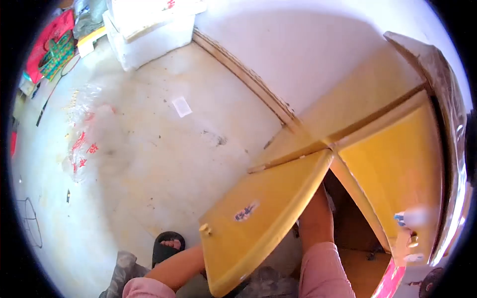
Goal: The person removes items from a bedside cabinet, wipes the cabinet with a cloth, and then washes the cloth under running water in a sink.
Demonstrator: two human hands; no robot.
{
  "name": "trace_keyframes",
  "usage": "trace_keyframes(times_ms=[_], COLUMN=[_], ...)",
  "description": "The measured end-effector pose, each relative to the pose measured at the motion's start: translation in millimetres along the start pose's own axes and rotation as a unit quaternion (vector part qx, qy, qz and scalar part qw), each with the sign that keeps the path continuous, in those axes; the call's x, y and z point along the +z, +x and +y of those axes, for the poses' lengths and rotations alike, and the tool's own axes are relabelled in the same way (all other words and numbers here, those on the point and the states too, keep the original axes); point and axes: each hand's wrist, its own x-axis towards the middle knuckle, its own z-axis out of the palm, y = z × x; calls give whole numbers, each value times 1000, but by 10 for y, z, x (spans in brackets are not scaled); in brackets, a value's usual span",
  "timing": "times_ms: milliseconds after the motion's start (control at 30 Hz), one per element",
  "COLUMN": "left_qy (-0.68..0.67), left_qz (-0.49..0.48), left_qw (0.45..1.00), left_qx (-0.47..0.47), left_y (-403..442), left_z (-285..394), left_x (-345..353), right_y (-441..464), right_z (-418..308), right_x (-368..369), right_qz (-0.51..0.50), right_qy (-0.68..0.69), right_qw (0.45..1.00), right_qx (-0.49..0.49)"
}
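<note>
A yellow cabinet door [258, 208] with a small knob [205, 229] and a worn sticker [246, 212] stands swung open in front of me. My left forearm [181, 268] passes behind its lower left edge, so my left hand is hidden. On the other side of the door, my right forearm [318, 223] extends toward the cabinet's dark opening [350, 218]. That hand is also out of sight, and I cannot make out what either hand touches. A second yellow door [392, 174] at the right is closed.
Crumpled clear plastic [82, 144] with red print and a small white paper square [182, 107] lie on the pale floor. White plastic bins [154, 39] stand by the wall. At the far left are a racket [69, 65] and colourful bags [57, 52]. My sandalled foot [169, 246] is below.
</note>
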Motion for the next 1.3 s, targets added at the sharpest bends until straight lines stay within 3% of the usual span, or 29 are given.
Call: trace_keyframes(times_ms=[100,267,400,467,500,567,600,633,667,733,800,833,867,900,933,1000,1033,1133,1167,1267,1300], left_qy=[6,26,49,75,95,144,168,190,211,77,-79,-183,-333,-474,-555,-482,-458,-541,-580,-586,-585], left_qz=[-11,-34,-90,-147,-187,-301,-392,-486,-574,-381,-344,-319,-290,-250,-295,-322,-323,-249,-248,-280,-285], left_qw=[1000,999,994,984,973,934,894,844,783,921,929,915,866,791,740,797,809,758,735,714,711], left_qx=[-7,0,30,71,94,129,135,124,115,-9,-113,-169,-235,-295,-239,-168,-179,-265,-249,-261,-266], left_y=[-52,-123,-223,-302,-362,-503,-533,-484,-403,-165,18,53,13,-30,-57,-112,-156,-282,-314,-404,-436], left_z=[-24,-144,-349,-590,-793,-1152,-1250,-1125,-982,-629,-535,-466,-242,5,301,29,-36,202,195,203,214], left_x=[10,9,102,249,343,553,609,581,533,332,278,258,268,237,116,367,384,205,178,69,46], right_y=[-133,-880,-1656,-2041,-2099,-2238,-2352,-2640,-2725,-2864,-2982,-3044,-3125,-3198,-3271,-3492,-3563,-3728,-3800,-3969,-4034], right_z=[14,-38,-303,-383,-207,400,580,154,292,480,523,491,339,26,-145,-391,-389,-299,-278,-233,-203], right_x=[-32,-145,-450,-732,-704,-541,-471,-917,-847,-824,-774,-768,-873,-1099,-1189,-1255,-1247,-1197,-1228,-1287,-1291], right_qz=[-33,-98,-207,-188,-242,-257,-254,-183,-100,-94,-112,-140,-174,-190,-204,-226,-226,-197,-185,-204,-226], right_qy=[8,145,223,285,367,575,666,676,698,690,714,720,701,638,568,532,517,565,521,531,588], right_qw=[999,974,935,936,897,774,691,693,689,690,675,672,691,744,787,805,816,794,825,814,773], right_qx=[-31,-144,-181,-83,-40,69,122,171,165,195,146,97,24,-52,-127,-137,-128,-109,-117,-119,-77])
